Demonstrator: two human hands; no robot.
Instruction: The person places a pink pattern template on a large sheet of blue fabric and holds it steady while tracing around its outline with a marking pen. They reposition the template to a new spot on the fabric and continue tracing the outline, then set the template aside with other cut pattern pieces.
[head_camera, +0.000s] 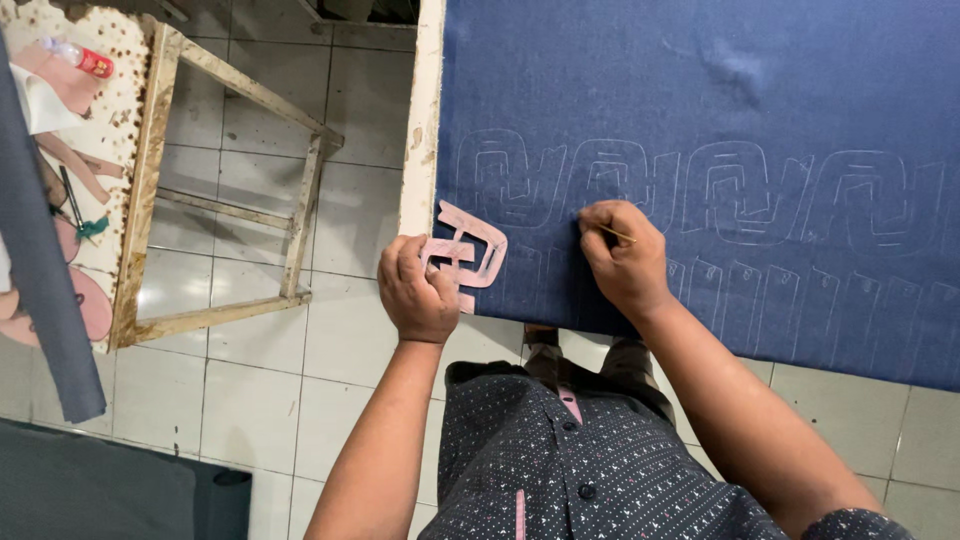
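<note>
At frame centre, the left hand (418, 290) grips a pink template (468, 250) at the blue fabric's (700, 90) left edge, while the right hand (625, 258) pinches a thin marking stick (616, 235) against the cloth. Tracing appears underway along the row of outlines (700, 195); another outline would call for the template pressed flat.

We count one pink cut-out cardboard template (468, 252) at the left edge of one dark blue cloth (720, 90). We see two hands and one thin yellowish marking stick (616, 235).
</note>
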